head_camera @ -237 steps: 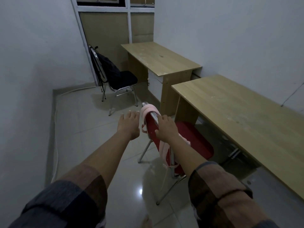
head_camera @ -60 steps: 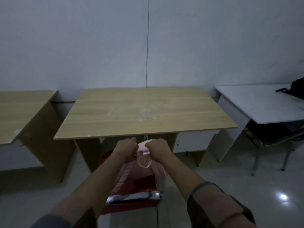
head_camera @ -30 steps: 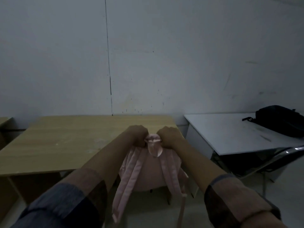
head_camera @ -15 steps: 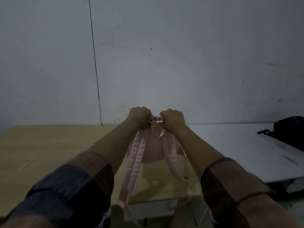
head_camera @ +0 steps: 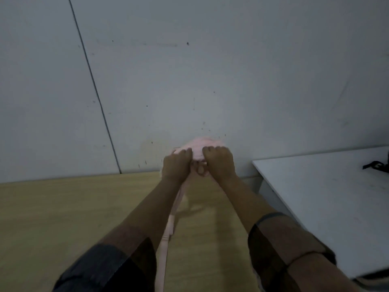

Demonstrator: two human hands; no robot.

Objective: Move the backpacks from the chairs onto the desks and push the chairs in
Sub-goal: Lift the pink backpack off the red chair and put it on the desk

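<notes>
The pink backpack (head_camera: 202,147) is held over the far part of the wooden desk (head_camera: 63,218), close to the wall (head_camera: 210,60); whether its base is touching the desk top cannot be told, since the body is hidden behind the hands. One pink strap (head_camera: 168,230) is seen trailing from the bag toward the near edge of the desk, between the forearms. This backpack is judged nearly placed but not yet released. On the white desk (head_camera: 326,197), right of the wooden desk, a dark item (head_camera: 376,165) is cut off by the frame edge; it is probably another backpack, which cannot be confirmed. No chair is in view, so pushing-in cannot be judged done and is assumed left, as is any further bag.

Both arms are stretched forward over the wooden desk, with dark sleeves (head_camera: 109,268) pushed up the forearms. The left hand (head_camera: 176,165) is closed, knuckles up, fingers curled round the bag's top. The right hand (head_camera: 219,163) is likewise clenched on the top of the bag, just beside the left, the two almost touching. A small loop at the bag's top, below the knuckles, is blurred.
</notes>
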